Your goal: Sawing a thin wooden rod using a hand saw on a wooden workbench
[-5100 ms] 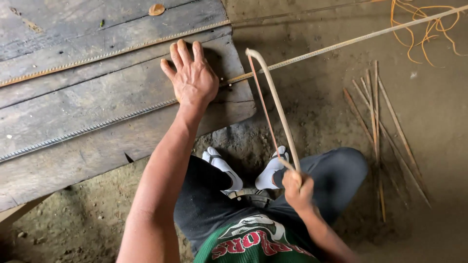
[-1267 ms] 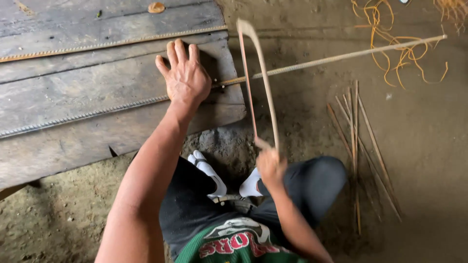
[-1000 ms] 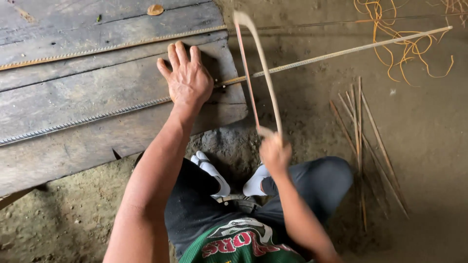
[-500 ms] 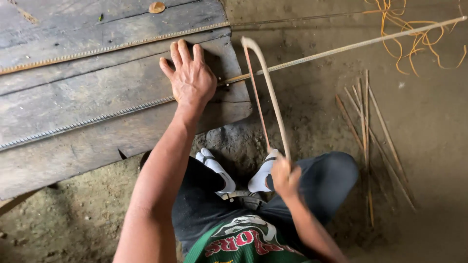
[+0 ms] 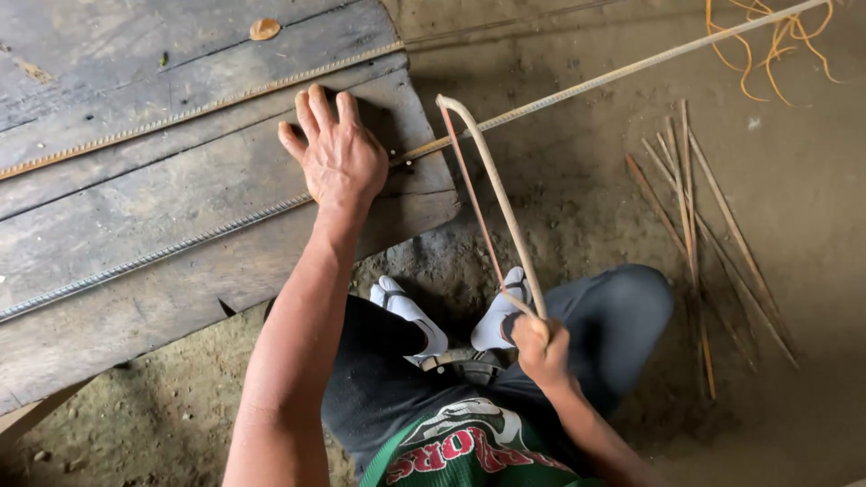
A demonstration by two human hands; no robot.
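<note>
Left hand (image 5: 338,158) lies flat, fingers spread, palm down on the long ribbed steel rod (image 5: 622,70), pinning it to the grey wooden platform (image 5: 135,207). Right hand (image 5: 538,347) is clenched around the handle of a bow-framed hacksaw (image 5: 496,194), its blade crossing the rod just beside the platform's edge. Cut rusty rods (image 5: 699,225) lie on the dirt floor (image 5: 812,180) at far right.

No packages, labels, signs or screens anywhere in view.
</note>
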